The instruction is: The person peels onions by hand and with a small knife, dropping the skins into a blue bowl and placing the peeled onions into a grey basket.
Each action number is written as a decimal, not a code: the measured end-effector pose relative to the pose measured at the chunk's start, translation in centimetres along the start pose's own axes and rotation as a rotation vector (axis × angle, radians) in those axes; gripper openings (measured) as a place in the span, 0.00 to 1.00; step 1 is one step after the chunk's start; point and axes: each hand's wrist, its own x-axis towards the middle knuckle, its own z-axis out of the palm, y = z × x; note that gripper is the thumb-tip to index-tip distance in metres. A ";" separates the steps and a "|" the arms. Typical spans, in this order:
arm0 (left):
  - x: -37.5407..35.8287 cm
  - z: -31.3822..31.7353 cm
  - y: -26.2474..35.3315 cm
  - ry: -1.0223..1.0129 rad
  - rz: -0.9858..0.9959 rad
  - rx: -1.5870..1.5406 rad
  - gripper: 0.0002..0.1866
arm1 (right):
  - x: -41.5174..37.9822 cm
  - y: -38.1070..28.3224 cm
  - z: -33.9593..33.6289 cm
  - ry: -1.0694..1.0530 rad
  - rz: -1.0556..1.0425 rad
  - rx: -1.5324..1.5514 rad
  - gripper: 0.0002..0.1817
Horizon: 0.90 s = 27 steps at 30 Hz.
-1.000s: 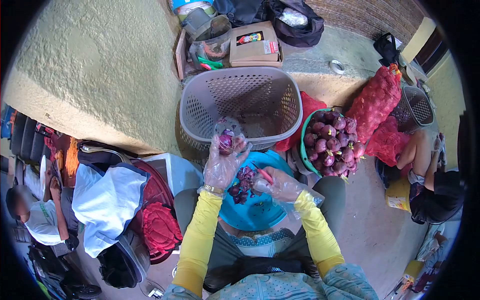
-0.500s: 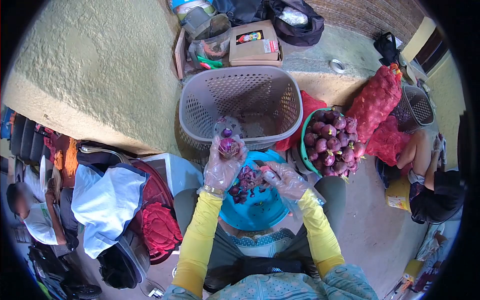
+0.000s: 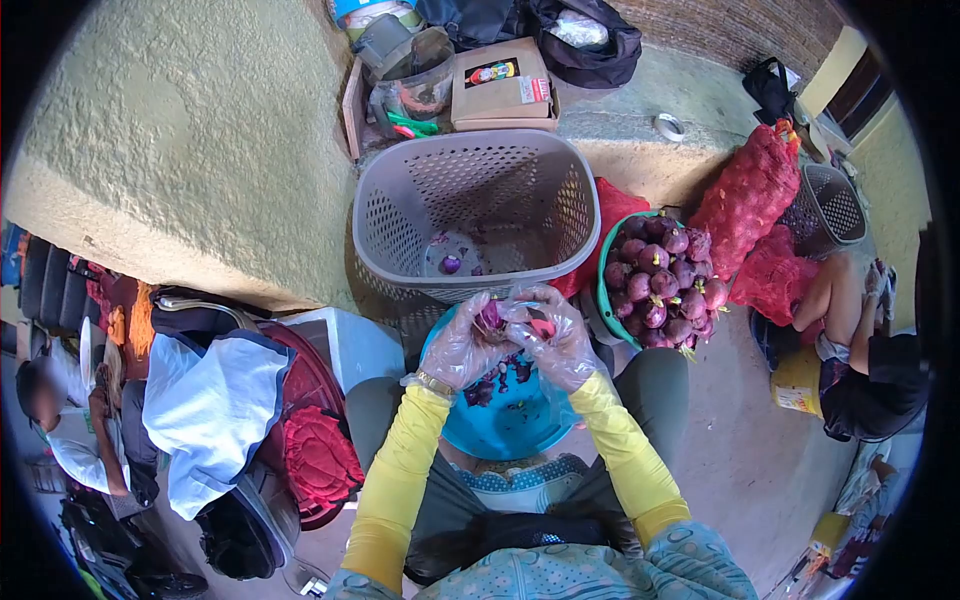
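My left hand [image 3: 462, 343], in a clear plastic glove, is closed around a red onion [image 3: 490, 316] above the blue basin. My right hand [image 3: 556, 338], gloved too, meets it at the onion's right side. Its fingers are wrapped round what looks like a small knife [image 3: 542, 328] with a reddish handle; the blade is mostly hidden. Purple onion skins [image 3: 482, 390] lie in the blue basin [image 3: 500, 440] between my knees. Just beyond my hands stands a grey perforated basket [image 3: 475, 142], with a small purple onion [image 3: 451, 264] and scraps on its floor.
A green-rimmed tub [image 3: 603, 285] heaped with red onions [image 3: 655, 285] stands to the right, near a full red mesh sack [image 3: 745, 190]. A cardboard box [image 3: 500, 85] sits on the ledge behind. A white cloth [image 3: 215, 400] hangs at left. Other people sit on both sides.
My right hand has moved up and left to the onion in my left hand. My left hand has shifted slightly right and down, uncovering the small onion in the basket.
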 end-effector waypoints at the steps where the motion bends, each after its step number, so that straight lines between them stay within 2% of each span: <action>1: -0.4 1.4 -0.1 0.040 0.007 0.026 0.19 | 0.1 -0.4 0.0 -0.001 0.022 -0.016 0.17; 2: -0.6 2.1 -0.3 0.080 0.014 0.051 0.19 | 0.1 -0.4 0.4 -0.002 0.020 -0.016 0.17; 4: -0.4 1.5 -0.6 0.069 0.048 0.062 0.20 | -0.1 -0.1 1.1 0.107 0.170 0.338 0.12; 5: -0.2 1.0 -0.7 0.059 0.080 0.073 0.21 | 0.0 0.1 1.1 0.107 0.169 0.337 0.12; 7: 0.5 -0.2 -0.1 0.055 0.113 0.080 0.23 | -0.1 0.4 0.7 0.080 -0.068 -0.269 0.09; 8: 0.7 -0.8 0.3 0.049 0.147 0.087 0.24 | -0.4 0.6 0.6 0.079 -0.067 -0.270 0.09; 10: 0.3 -0.5 1.2 0.120 0.225 0.049 0.25 | -1.1 0.6 0.5 -0.156 0.225 -0.100 0.10; 11: 0.1 -0.4 1.7 0.190 0.301 0.014 0.26 | -1.1 0.5 0.2 -0.159 0.224 -0.100 0.10; 13: -0.1 -0.4 2.4 0.162 0.311 -0.007 0.27 | -1.0 -1.5 -0.6 -0.620 0.265 -0.207 0.12; 14: -0.2 0.0 2.6 0.178 0.302 -0.010 0.27 | -1.1 -2.3 -0.5 -0.612 0.407 -0.171 0.15; 15: -0.4 0.3 2.7 0.194 0.294 -0.014 0.27 | -1.2 -2.7 -0.5 -0.613 0.405 -0.170 0.15; 16: -0.2 -0.4 2.9 0.193 0.296 -0.014 0.27 | -1.4 -3.0 -0.7 -0.544 0.471 -0.294 0.20; 17: 0.3 -1.7 3.1 0.122 0.261 -0.116 0.27 | -1.4 -3.3 -0.9 -0.472 0.536 -0.418 0.24; 18: 0.3 -1.5 3.2 0.052 0.225 -0.218 0.27 | -1.4 -3.6 -1.1 -0.472 0.536 -0.420 0.24; 20: 0.2 -1.3 2.9 0.008 0.241 -0.166 0.26 | -1.4 -3.9 -1.5 -0.316 0.650 -0.232 0.20; 22: -0.2 -0.2 2.7 -0.034 0.260 -0.111 0.25 | -1.7 -2.4 -2.1 -0.360 0.603 -0.171 0.20; 23: -0.1 0.3 2.5 0.011 0.291 -0.105 0.25 | -1.8 -1.5 -2.2 -0.400 0.555 -0.114 0.20; 27: -0.4 1.8 2.6 0.086 0.327 -0.186 0.23 | -1.5 -3.0 -1.7 -0.315 0.625 0.215 0.17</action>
